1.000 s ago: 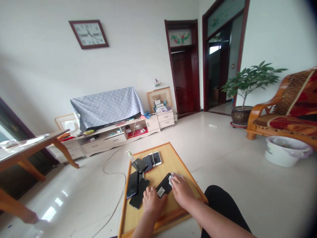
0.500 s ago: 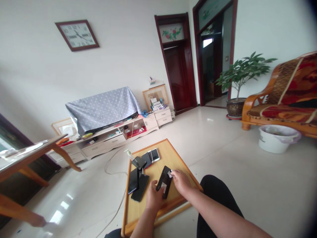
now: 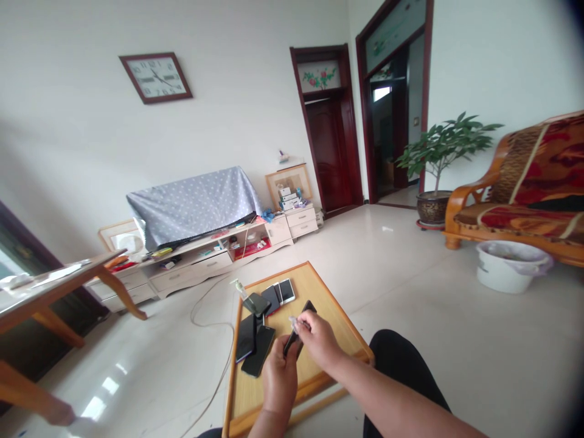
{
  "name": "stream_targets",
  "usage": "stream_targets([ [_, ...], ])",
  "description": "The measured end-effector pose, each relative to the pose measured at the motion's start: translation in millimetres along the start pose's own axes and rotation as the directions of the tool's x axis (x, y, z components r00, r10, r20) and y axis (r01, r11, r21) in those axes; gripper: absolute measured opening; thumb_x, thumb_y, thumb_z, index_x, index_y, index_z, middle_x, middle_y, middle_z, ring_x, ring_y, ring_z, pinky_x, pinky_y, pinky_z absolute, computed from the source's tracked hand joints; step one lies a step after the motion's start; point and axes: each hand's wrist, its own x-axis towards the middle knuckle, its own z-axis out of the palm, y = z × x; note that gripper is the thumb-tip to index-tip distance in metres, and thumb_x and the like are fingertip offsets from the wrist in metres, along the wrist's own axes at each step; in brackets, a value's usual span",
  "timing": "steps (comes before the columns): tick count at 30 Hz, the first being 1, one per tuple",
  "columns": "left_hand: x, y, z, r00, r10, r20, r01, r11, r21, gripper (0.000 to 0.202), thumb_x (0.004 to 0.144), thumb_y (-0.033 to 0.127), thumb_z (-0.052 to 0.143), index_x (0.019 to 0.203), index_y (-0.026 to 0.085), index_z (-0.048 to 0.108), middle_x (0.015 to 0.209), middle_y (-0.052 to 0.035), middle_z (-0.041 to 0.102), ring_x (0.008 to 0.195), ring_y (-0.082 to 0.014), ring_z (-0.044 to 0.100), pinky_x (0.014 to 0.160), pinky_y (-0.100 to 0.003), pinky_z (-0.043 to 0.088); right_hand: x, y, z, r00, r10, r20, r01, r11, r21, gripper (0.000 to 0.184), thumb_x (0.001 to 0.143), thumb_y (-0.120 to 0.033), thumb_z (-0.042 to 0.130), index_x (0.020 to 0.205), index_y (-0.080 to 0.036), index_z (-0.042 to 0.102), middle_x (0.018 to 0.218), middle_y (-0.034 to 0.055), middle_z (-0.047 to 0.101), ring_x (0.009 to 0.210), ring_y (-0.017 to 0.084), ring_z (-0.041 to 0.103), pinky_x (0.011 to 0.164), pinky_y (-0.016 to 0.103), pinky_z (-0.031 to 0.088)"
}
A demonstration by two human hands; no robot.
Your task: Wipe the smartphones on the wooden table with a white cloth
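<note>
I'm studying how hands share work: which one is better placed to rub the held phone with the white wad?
Likely the right hand: it already pinches the white wad close against the held phone, while the left hand grips the phone's near end.

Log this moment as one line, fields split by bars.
left hand: holds dark phone | right hand: holds whitish wad at its edge | low table: other phones, pump bottle
</note>
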Motion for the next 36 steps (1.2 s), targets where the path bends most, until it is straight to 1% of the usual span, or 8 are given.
stream_targets([
  [5,-5.7,7.2,-14.9,0.999,0.016,-0.05,-0.015,1.0,0.022,0.03,0.089,0.049,0.057,0.103,0.026,0.069,0.092,-0.0023,0.076,0.087,-0.0219,0.069,0.082,-0.03,0.048,22.5,-10.3,-14.7,0.989,0.104,-0.102,-0.1,0.994,0.043,0.029,0.089,-0.05,0.058,0.081,-0.023,0.064,0.064,-0.0014,0.063,0.06,0.017,0.058,0.056,0.024,0.041],
  [10,-4.1,10.1,-20.0,0.996,0.074,-0.039,-0.076,0.996,-0.046,0.031,0.09,0.046,0.056,0.112,0.027,0.068,0.106,-0.0046,0.076,0.095,-0.0227,0.069,0.086,-0.03,0.049,-4.4,-29.5,5.4,0.997,-0.02,0.071,0.011,0.992,0.128,0.029,0.091,-0.049,0.057,0.087,-0.023,0.067,0.075,0.0004,0.069,0.067,0.016,0.061,0.06,0.024,0.043],
  [14,-0.5,10.0,-26.8,0.994,0.084,-0.068,-0.092,0.988,-0.121,0.031,0.087,0.049,0.062,0.105,0.025,0.07,0.098,-0.0046,0.075,0.09,-0.0225,0.068,0.085,-0.03,0.049,11.6,-31.2,1.9,0.99,0.141,-0.008,-0.129,0.929,0.346,0.035,0.084,-0.055,0.065,0.085,-0.02,0.067,0.066,-0.0012,0.064,0.058,0.014,0.056,0.054,0.024,0.041],
  [18,1.8,11.5,-30.4,0.997,0.01,-0.076,-0.031,0.958,-0.284,0.037,0.082,0.055,0.068,0.1,0.022,0.071,0.088,-0.0034,0.074,0.084,-0.0215,0.066,0.077,-0.029,0.05,38.7,-22.4,-11.7,0.949,0.314,-0.032,-0.25,0.81,0.53,0.044,0.074,-0.058,0.073,0.089,-0.017,0.069,0.075,0.003,0.069,0.062,0.015,0.058,0.055,0.025,0.042],
  [24,4.2,10.2,-30.7,0.978,-0.196,-0.077,0.128,0.843,-0.522,0.052,0.072,0.059,0.075,0.104,0.018,0.069,0.088,-0.0046,0.073,0.082,-0.0213,0.066,0.072,-0.029,0.05,36.1,-8.8,-23.4,0.924,0.376,-0.072,-0.291,0.813,0.505,0.041,0.073,-0.055,0.074,0.085,-0.016,0.067,0.068,0.0017,0.066,0.062,0.016,0.058,0.056,0.026,0.042],
  [29,8.2,8.4,-27.5,0.962,-0.273,-0.015,0.189,0.706,-0.683,0.052,0.074,0.055,0.076,0.111,0.019,0.067,0.097,-0.0054,0.073,0.087,-0.0197,0.067,0.075,-0.027,0.051,-0.9,-12.5,-12.4,0.987,0.041,-0.157,-0.024,0.994,0.107,0.026,0.089,-0.045,0.061,0.099,-0.022,0.065,0.083,0.0025,0.067,0.075,0.019,0.063,0.069,0.029,0.048],
  [32,9.4,10.1,-24.2,0.953,-0.301,0.023,0.218,0.636,-0.74,0.05,0.073,0.05,0.078,0.112,0.021,0.067,0.099,-0.005,0.072,0.086,-0.0178,0.067,0.073,-0.026,0.051,-23.5,-23.0,-1.1,0.975,-0.22,-0.023,0.212,0.958,-0.192,0.016,0.096,-0.031,0.051,0.098,-0.025,0.065,0.093,0.0036,0.066,0.084,0.018,0.064,0.075,0.027,0.047],
  [36,8.9,13.5,-25.0,0.944,-0.325,0.064,0.244,0.55,-0.798,0.047,0.073,0.047,0.078,0.112,0.022,0.067,0.104,-0.0055,0.072,0.091,-0.0176,0.067,0.075,-0.026,0.052,-14.7,-32.0,-3.9,0.957,-0.288,0.036,0.28,0.886,-0.369,0.019,0.096,-0.025,0.048,0.097,-0.025,0.067,0.093,0.0039,0.063,0.083,0.018,0.063,0.074,0.027,0.047],
])
